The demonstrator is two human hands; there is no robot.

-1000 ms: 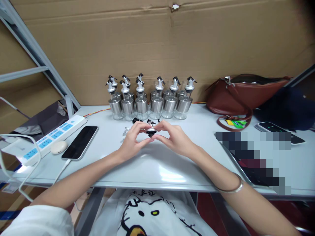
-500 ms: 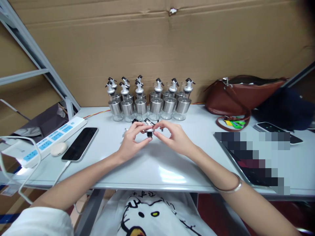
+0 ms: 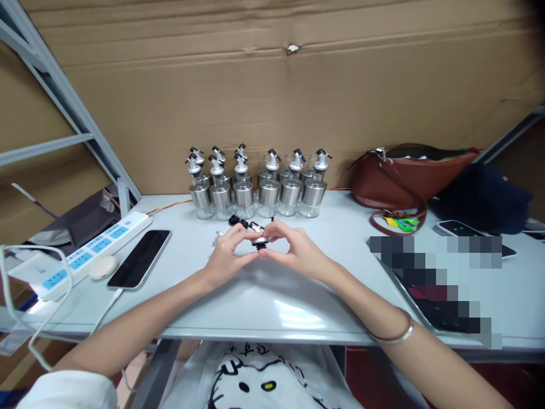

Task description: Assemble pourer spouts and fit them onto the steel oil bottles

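My left hand (image 3: 229, 253) and my right hand (image 3: 293, 250) meet over the middle of the white table (image 3: 272, 295). Both pinch one small silver and black pourer cap (image 3: 258, 237) between their fingertips, just above the tabletop. Behind them several glass bottles with steel sleeves and pourer tops (image 3: 255, 184) stand in rows against the cardboard wall. Small black loose parts (image 3: 237, 221) lie on the table just beyond my left hand.
A black phone (image 3: 139, 259) on a cable, a white oval case (image 3: 103, 267) and a white power strip (image 3: 80, 253) lie at the left. A brown bag (image 3: 409, 170), coloured tags (image 3: 400, 222), a dark cloth and another phone (image 3: 462, 230) sit at the right.
The view has tilted and shifted slightly. My hands stay together on the pourer cap, whose tilt between my fingers has changed a little.
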